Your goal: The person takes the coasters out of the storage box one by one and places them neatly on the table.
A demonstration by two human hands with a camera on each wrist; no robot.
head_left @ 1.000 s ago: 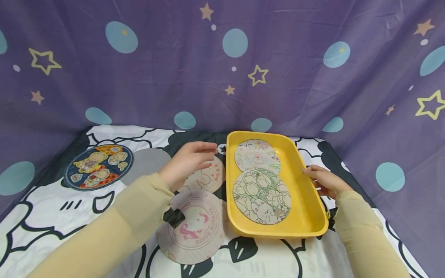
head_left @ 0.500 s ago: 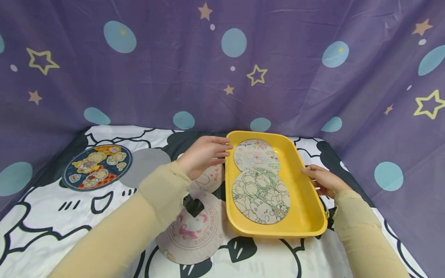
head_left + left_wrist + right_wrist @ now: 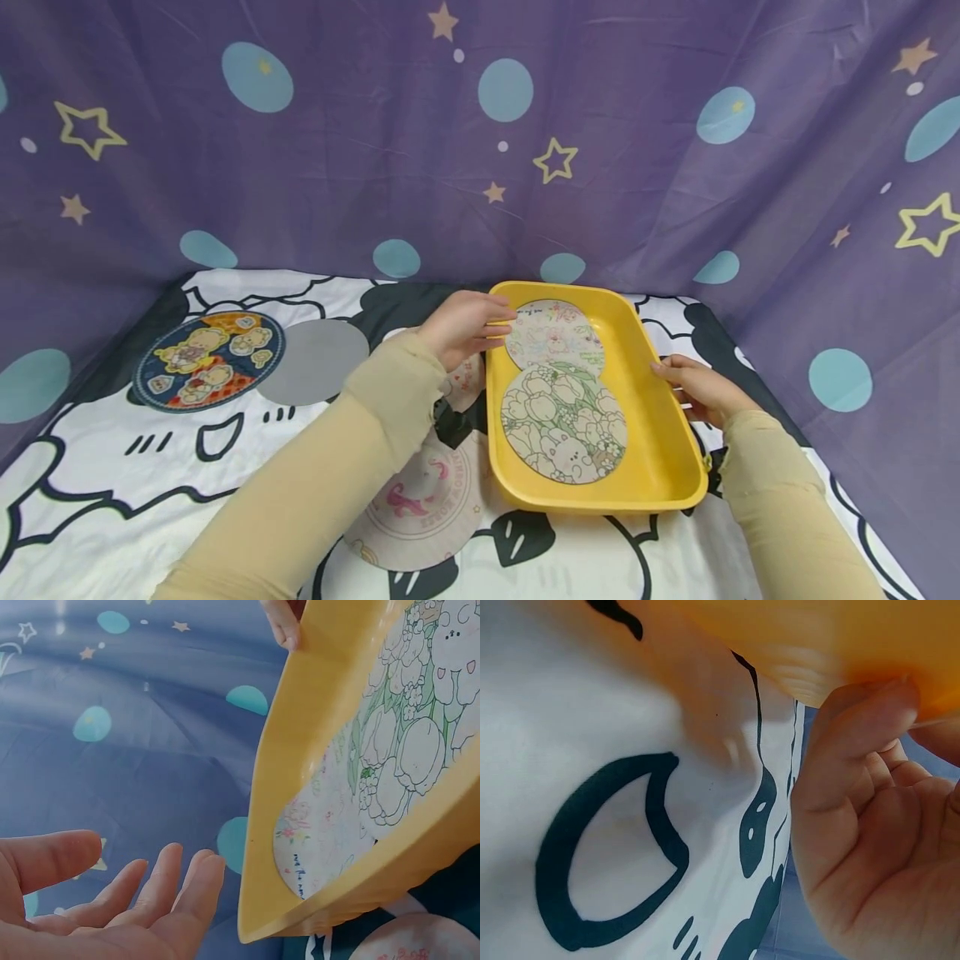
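A yellow plastic tray (image 3: 660, 471) holds two round printed discs. The nearer one, a disc with a line drawing of tulips and a bear (image 3: 564, 429), overlaps a disc with faint coloured doodles (image 3: 558, 333). My right hand (image 3: 701, 390) pinches the tray's right rim between thumb and fingers; the right wrist view shows the thumb against the yellow wall. Over the tray's far left corner is my left hand (image 3: 465, 325), fingers extended. The left wrist view shows the left hand (image 3: 127, 915) palm up, holding nothing and apart from the rim.
Left of the tray lie a pink horse disc (image 3: 420, 508), partly under my sleeve, and a pale disc with red print (image 3: 467, 382). Farther left, a grey disc (image 3: 318, 358) adjoins a colourful disc with cartoon bears (image 3: 210, 362). A purple curtain (image 3: 337, 167) hangs behind.
My left hand has moved right, from above the discs on the cloth to the tray's far left corner. My right hand and the tray stay in place.
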